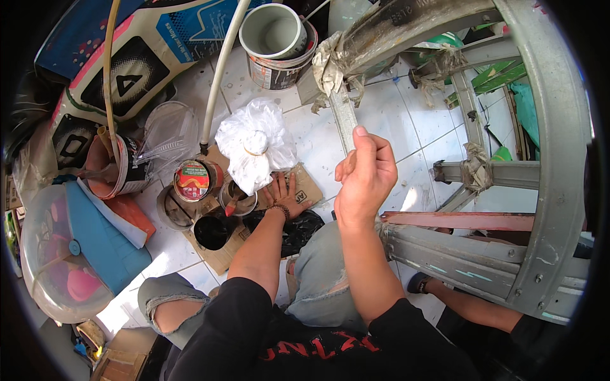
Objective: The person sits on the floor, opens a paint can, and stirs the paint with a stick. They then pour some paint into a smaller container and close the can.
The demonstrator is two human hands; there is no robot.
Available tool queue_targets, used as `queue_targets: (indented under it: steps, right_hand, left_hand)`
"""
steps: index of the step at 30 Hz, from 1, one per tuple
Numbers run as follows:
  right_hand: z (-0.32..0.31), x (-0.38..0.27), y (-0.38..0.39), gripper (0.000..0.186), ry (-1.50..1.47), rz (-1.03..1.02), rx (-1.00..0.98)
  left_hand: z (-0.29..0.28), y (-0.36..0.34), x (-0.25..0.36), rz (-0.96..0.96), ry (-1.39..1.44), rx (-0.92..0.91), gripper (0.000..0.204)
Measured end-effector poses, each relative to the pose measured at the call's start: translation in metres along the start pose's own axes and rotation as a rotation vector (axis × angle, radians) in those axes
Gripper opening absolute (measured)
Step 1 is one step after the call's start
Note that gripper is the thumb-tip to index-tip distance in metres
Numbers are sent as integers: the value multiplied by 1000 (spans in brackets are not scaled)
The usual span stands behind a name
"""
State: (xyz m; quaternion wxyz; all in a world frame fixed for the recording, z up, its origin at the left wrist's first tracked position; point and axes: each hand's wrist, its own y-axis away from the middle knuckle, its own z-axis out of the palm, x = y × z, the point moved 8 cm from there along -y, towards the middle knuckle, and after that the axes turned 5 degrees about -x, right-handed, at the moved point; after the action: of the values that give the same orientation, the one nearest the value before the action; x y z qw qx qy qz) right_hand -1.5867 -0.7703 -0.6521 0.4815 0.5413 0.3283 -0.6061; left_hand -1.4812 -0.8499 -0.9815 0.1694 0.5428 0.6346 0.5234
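Right hand (363, 174) clamped on metal bar (344, 117), bar at 12 o'clock of fist; keep grip firm. Left hand (281, 193) flat, fingers spread, on cardboard (309, 185), white bag (255, 145) at its 11 o'clock.

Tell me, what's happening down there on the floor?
A person sits among paint cans on a tiled floor. Their right hand grips a thin metal bar of a grey frame. Their left hand presses flat on cardboard, beside a white plastic bag and an open can.
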Motion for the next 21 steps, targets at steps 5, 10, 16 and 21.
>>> queue_targets:
  steps: [5, 10, 16, 21]
  right_hand:
    - [-63, -61, -118, 31, -84, -191, 507]
    - [1, -29, -302, 41, -197, -216, 202]
    - [33, 23, -474, 44, 797, -282, -416]
    - [94, 75, -409, 40, 1169, 43, -794]
  left_hand:
    - [-3, 6, 8, 41, 78, -52, 121]
    - [0, 6, 3, 69, 182, -148, 121]
    - [17, 0, 11, 162, 310, -242, 106]
    - [29, -4, -11, 89, 301, -234, 103]
